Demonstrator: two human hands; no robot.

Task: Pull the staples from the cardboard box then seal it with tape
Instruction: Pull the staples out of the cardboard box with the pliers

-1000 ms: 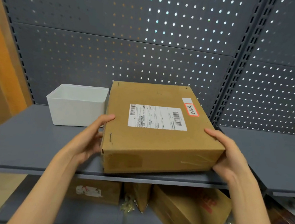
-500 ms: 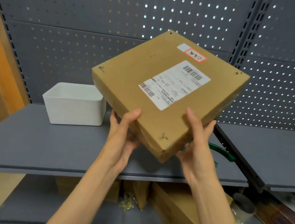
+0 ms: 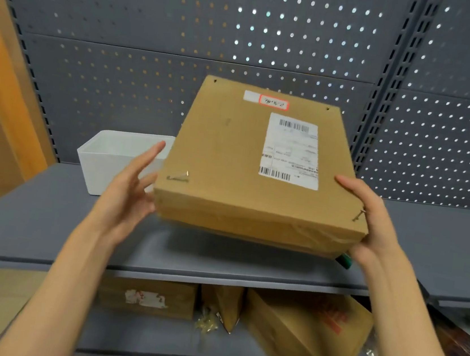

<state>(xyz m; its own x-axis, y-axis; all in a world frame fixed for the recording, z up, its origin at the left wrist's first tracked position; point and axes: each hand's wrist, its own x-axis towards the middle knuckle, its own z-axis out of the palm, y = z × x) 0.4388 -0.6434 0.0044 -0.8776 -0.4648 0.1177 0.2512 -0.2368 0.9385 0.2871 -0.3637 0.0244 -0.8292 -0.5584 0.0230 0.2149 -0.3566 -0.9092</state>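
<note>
The right hand (image 3: 376,224) is grasping the cardboard box (image 3: 247,164) at its right edge, holding it above the grey shelf (image 3: 43,231). The left hand (image 3: 128,194) is hovering released beside the left edge, near the white bin (image 3: 105,162).

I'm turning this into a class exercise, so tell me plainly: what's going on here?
A person is handling a flat brown cardboard box with a white shipping label above a grey metal shelf. The right hand grips its right edge near a staple; the left hand is open at the left side, fingers straight. Another bent staple sticks out of the near left corner. No staple is pulled yet. A white plastic bin sits behind on the left.
</note>
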